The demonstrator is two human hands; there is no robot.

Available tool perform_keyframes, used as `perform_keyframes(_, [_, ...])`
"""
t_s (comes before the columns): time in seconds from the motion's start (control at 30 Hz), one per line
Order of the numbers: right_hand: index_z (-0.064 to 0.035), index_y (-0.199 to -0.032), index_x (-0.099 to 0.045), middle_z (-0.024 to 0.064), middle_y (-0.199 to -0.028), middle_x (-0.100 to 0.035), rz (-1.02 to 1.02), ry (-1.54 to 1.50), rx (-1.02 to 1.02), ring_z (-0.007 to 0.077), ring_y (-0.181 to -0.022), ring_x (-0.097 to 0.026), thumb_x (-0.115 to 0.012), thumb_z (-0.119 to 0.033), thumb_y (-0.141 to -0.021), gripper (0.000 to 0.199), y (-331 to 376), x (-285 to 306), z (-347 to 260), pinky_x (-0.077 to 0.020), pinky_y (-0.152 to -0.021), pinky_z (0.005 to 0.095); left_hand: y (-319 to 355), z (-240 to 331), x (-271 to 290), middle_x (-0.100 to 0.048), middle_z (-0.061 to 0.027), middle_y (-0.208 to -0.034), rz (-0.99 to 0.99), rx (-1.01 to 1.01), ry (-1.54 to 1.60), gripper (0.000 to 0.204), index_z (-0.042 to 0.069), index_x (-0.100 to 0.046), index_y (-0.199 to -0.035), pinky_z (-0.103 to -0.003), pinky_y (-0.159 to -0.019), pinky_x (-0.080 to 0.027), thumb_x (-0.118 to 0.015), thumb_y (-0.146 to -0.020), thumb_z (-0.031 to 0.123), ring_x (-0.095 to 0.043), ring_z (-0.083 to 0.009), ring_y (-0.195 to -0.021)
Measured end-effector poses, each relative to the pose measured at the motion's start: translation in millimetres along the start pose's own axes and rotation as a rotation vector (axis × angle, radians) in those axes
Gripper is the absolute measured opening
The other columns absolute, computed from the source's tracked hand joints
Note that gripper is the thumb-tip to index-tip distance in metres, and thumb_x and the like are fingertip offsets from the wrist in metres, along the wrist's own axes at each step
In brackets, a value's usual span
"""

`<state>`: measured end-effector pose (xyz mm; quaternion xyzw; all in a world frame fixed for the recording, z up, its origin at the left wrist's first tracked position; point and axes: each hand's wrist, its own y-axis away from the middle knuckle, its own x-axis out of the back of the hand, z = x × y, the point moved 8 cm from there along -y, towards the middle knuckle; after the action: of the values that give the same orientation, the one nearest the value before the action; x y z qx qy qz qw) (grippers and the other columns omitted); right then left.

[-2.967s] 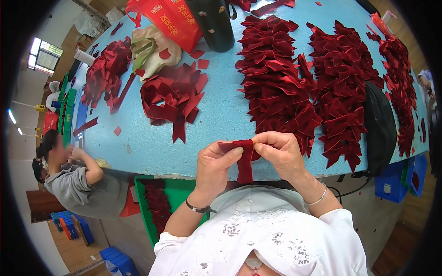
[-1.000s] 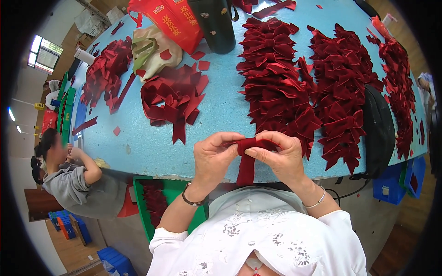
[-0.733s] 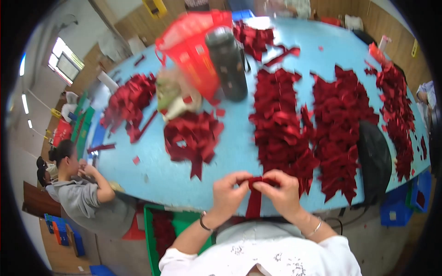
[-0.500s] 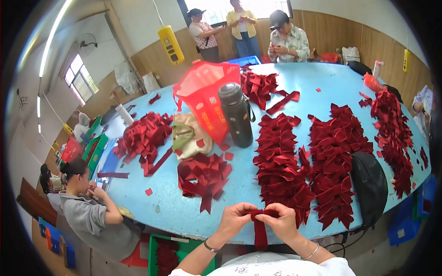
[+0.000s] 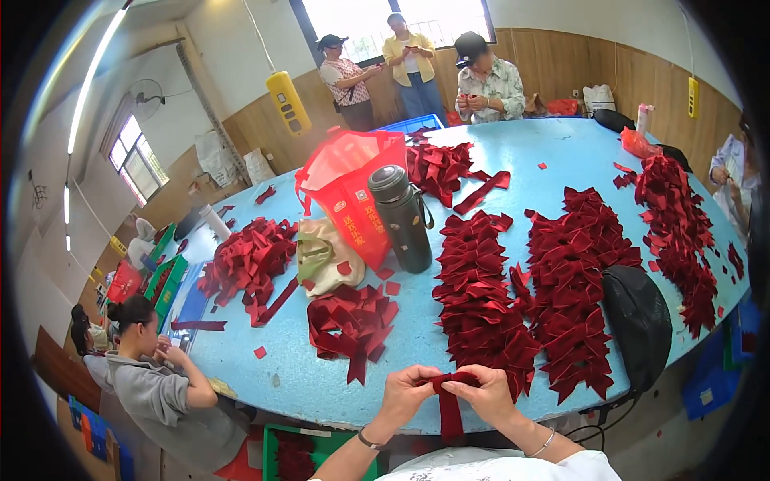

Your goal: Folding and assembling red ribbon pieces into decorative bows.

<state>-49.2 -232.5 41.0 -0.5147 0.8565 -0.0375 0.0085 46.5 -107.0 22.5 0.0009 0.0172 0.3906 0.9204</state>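
At the six o'clock edge of a large blue table [image 5: 561, 160], the person's left hand [image 5: 411, 390] and right hand [image 5: 485, 394] are meeting, both pinching a dark red ribbon piece [image 5: 447, 397] between fingers and thumbs. The folded top of the ribbon is lying crosswise between the hands; its tail is hanging straight down toward six o'clock, so its long axis is running twelve to six. Just beyond the hands, toward one o'clock, finished red bows [image 5: 489, 297] are lying in long rows. A loose heap of ribbon strips [image 5: 350, 322] is sitting at eleven o'clock. Compared with half a second earlier, the view is tilting slightly higher, while the hands are keeping the same grip on the ribbon.
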Motion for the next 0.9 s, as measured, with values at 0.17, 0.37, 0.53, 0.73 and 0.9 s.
perform_keyframes(0.17, [0.0057,-0.091,-0.068,0.0034,-0.079,-0.067,-0.134,-0.434,-0.184,0.0080,-0.071,-0.060,-0.069,-0.010,-0.085,0.017,-9.9,-6.5,16.7,-0.0501,-0.065,0.0220,-6.0,-12.4,1.9,-0.067,-0.0083,-0.092,-0.060,0.141,0.241,0.014,-0.005,-0.065,-0.098,-0.025,-0.074,-0.052,-0.065,-0.084,0.000,-0.062,-0.0114,-0.082])
perform_keyframes(0.37, [0.0051,-0.096,-0.067,0.0054,-0.082,-0.066,-0.103,-0.483,-0.142,0.0082,-0.077,-0.059,-0.065,-0.007,-0.088,0.015,-9.8,3.5,-1.5,-0.0505,-0.070,0.0233,-11.9,7.1,-4.0,-0.068,-0.0129,-0.096,-0.127,0.116,0.418,0.011,-0.003,-0.066,-0.093,-0.029,-0.077,-0.054,-0.067,-0.082,-0.002,-0.064,-0.0157,-0.084])
perform_keyframes(0.53, [0.0050,-0.097,-0.066,0.0063,-0.083,-0.066,-0.145,-0.589,-0.144,0.0094,-0.078,-0.061,-0.067,-0.005,-0.085,0.015,-11.3,4.0,-3.5,-0.0511,-0.071,0.0231,-15.2,-5.1,-3.8,-0.068,-0.0143,-0.096,-0.160,0.168,0.479,0.010,-0.002,-0.066,-0.090,-0.029,-0.076,-0.054,-0.069,-0.080,-0.002,-0.065,-0.0166,-0.083])
perform_keyframes(0.73, [0.0037,-0.091,-0.065,0.0060,-0.082,-0.066,-0.116,-0.214,-0.034,0.0098,-0.076,-0.061,-0.068,-0.002,-0.083,0.011,-3.4,14.2,-4.9,-0.0508,-0.069,0.0230,-4.9,-6.9,-9.4,-0.068,-0.0139,-0.094,-0.176,0.188,0.478,0.008,-0.001,-0.066,-0.088,-0.029,-0.075,-0.054,-0.069,-0.080,-0.002,-0.065,-0.0163,-0.082])
perform_keyframes(0.9, [0.0031,-0.089,-0.064,0.0047,-0.081,-0.066,-0.141,-0.318,0.009,0.0081,-0.074,-0.059,-0.069,-0.001,-0.081,0.010,0.4,16.5,-7.9,-0.0491,-0.065,0.0230,-5.2,-5.4,-13.3,-0.068,-0.0136,-0.093,-0.166,0.215,0.455,0.008,-0.001,-0.066,-0.087,-0.028,-0.074,-0.053,-0.069,-0.080,-0.002,-0.064,-0.0158,-0.081])
